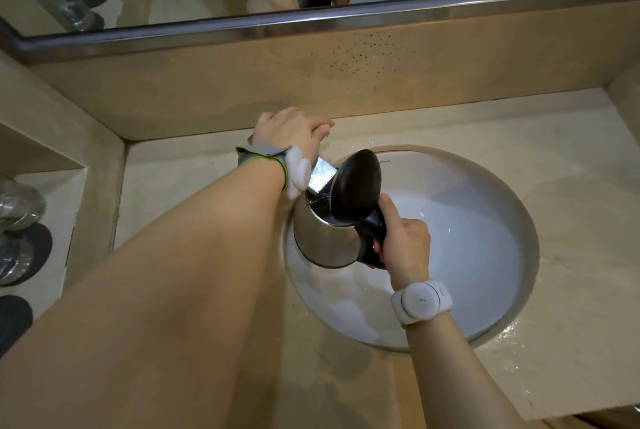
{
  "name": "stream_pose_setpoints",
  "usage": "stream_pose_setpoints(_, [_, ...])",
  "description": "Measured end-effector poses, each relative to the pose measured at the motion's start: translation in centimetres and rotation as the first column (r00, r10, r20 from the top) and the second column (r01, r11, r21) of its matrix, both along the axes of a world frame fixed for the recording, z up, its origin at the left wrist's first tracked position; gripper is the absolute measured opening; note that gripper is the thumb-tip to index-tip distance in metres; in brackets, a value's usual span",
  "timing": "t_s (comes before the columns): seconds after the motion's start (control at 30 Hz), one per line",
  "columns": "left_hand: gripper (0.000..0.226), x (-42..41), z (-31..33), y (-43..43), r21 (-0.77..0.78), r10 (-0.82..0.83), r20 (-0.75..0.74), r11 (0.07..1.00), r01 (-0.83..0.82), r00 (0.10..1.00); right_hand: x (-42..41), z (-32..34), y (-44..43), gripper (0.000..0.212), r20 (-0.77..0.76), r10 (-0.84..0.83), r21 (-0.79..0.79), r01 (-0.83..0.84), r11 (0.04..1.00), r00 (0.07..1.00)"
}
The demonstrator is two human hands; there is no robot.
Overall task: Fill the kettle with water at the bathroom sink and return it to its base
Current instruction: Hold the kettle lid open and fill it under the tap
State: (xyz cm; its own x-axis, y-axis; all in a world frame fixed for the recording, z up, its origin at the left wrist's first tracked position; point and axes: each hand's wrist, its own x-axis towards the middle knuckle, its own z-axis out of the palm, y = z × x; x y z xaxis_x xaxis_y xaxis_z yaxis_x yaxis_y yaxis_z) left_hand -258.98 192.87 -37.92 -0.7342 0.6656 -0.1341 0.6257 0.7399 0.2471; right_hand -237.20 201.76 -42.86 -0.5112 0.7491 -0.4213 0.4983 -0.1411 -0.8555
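Over one sink, right hand grips one kettle, left hand one tap.

sink rim | small brand mark, upside down, seemingly "ARROW", partly hidden

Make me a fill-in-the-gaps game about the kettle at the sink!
1. The right hand grips the shiny steel kettle by its black ____.
2. The kettle's rounded black lid is flipped ____.
3. The kettle is held over the round white ____.
4. On top of the chrome tap rests the person's ____ hand.

Missing words: handle, open, sink, left.
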Motion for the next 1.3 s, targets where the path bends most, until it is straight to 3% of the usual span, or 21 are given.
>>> stream_pose_setpoints(1.3, [0.033,0.28,0.36,0.36,0.074,0.106,0.041,0.991,-0.108,0.994,0.09,-0.42,0.01,0.069,0.034,0.036,0.03,-0.037,0.999,0.999])
